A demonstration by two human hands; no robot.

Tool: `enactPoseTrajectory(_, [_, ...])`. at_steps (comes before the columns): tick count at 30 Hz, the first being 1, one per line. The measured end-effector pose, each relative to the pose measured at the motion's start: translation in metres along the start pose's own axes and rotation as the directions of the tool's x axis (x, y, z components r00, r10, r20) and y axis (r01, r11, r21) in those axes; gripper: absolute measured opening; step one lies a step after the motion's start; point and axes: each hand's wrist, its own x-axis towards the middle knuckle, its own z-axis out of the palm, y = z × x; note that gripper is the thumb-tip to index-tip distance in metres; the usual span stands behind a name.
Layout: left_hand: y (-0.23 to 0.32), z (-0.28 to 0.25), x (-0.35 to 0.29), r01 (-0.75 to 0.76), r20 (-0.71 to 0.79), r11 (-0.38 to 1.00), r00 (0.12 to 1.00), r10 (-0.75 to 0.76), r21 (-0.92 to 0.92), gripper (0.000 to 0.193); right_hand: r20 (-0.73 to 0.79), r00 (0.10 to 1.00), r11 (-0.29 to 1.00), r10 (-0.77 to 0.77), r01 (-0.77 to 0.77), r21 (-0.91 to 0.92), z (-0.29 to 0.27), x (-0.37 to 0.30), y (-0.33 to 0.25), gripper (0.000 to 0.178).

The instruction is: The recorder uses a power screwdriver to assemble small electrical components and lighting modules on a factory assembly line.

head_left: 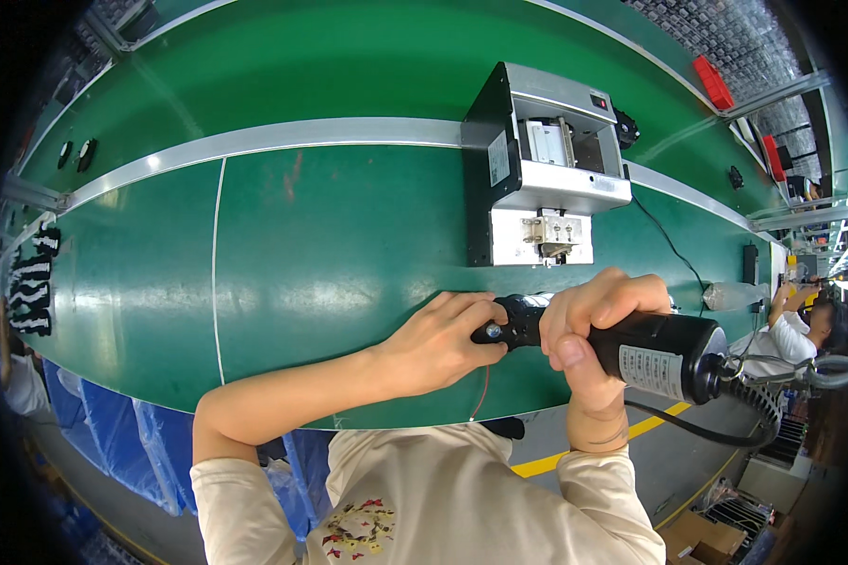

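The fingers of the left hand (438, 344) are closed on a black part (520, 325) at the near side of the bench (330, 235). The right hand's (589, 325) fingers are wrapped around a black handheld tool (664, 344), lying just right of the left fingers; this hand and tool hide part of the black part. A thin red wire (485, 391) hangs just below the left fingers, toward the bench edge. A dark cable (768, 419) curves below and right of the right fingers.

Beyond the fingers stands a grey-and-black machine (561, 184), blocking some of the bench behind it. Its open recess holds a pale block (546, 143). To the right of the right fingers lies a transparent plastic bag (730, 297); its contents cannot be made out. Well left of the left fingers are black-and-white pieces (33, 282).

Lower right, on the floor, is a cardboard box (707, 532). Farther right sits a co-worker (791, 339). Farthest, upper right, is a red bin (713, 83); its contents cannot be seen.
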Motion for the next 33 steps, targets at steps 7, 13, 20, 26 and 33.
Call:
enactPoseTrajectory(7, [0.001, -0.004, -0.001, -0.004, 0.042, 1.0, 0.999, 0.003, 0.019, 0.021, -0.122, 0.934, 0.911, -0.337, 0.356, 0.208, -0.022, 0.033, -0.009, 0.059])
enactPoseTrajectory(13, [0.0, -0.002, -0.001, -0.016, 0.038, 1.0, 0.999, 0.015, 0.024, 0.019, -0.323, 0.886, 0.939, -0.334, 0.343, -0.032, -0.021, 0.062, -0.015, 0.053])
enactPoseTrajectory(20, [0.001, -0.002, -0.003, 0.004, 0.03, 1.0, 1.0, -0.005, 0.031, 0.019, -0.295, 0.941, 0.984, -0.166, 0.18, 0.019, -0.019, 0.072, -0.007, 0.047])
enactPoseTrajectory(26, [0.001, -0.003, -0.001, -0.017, 0.036, 1.0, 0.999, 0.017, 0.014, 0.022, -0.324, 0.903, 0.953, -0.283, 0.303, 0.014, -0.015, 0.042, -0.017, 0.049])
enactPoseTrajectory(33, [0.001, -0.004, -0.002, -0.018, 0.04, 1.0, 0.999, 0.017, 0.02, 0.025, -0.281, 0.905, 0.943, -0.32, 0.333, -0.004, -0.011, 0.03, -0.026, 0.052])
